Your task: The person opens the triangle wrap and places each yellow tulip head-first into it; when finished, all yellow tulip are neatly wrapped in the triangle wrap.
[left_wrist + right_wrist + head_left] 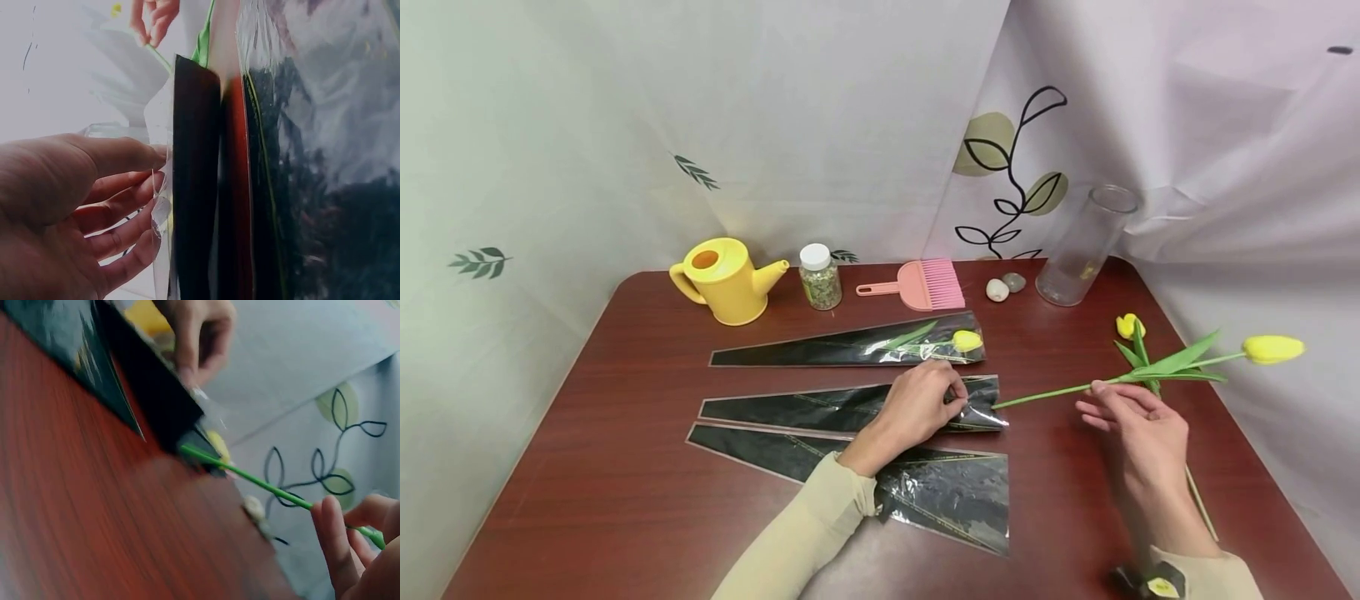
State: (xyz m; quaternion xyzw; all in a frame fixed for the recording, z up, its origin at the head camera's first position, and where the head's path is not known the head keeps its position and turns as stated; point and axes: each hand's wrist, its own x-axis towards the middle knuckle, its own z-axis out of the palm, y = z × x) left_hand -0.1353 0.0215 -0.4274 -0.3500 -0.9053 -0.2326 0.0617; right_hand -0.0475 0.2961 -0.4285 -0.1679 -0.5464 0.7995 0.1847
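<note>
Three black-and-clear flower sleeves lie on the brown table [625, 467]. The far sleeve [820, 348] holds a yellow tulip [967, 340]. My left hand [957, 395] pinches the wide mouth of the middle sleeve [820, 410], whose clear edge [161, 187] my fingers [119, 206] hold. My right hand [1099, 392] pinches the green stem [262, 485] of a yellow tulip [1272, 348], held level above the table. Its stem tip sits at that sleeve's mouth [181, 434]. The near sleeve [947, 493] is empty. Another tulip [1127, 325] lies on the table beyond my right hand.
Along the back edge stand a yellow watering can [726, 279], a small jar [820, 277], a pink brush [921, 286], two stones [1004, 287] and a tall glass vase [1086, 246]. Cloth backdrops hang behind and on both sides.
</note>
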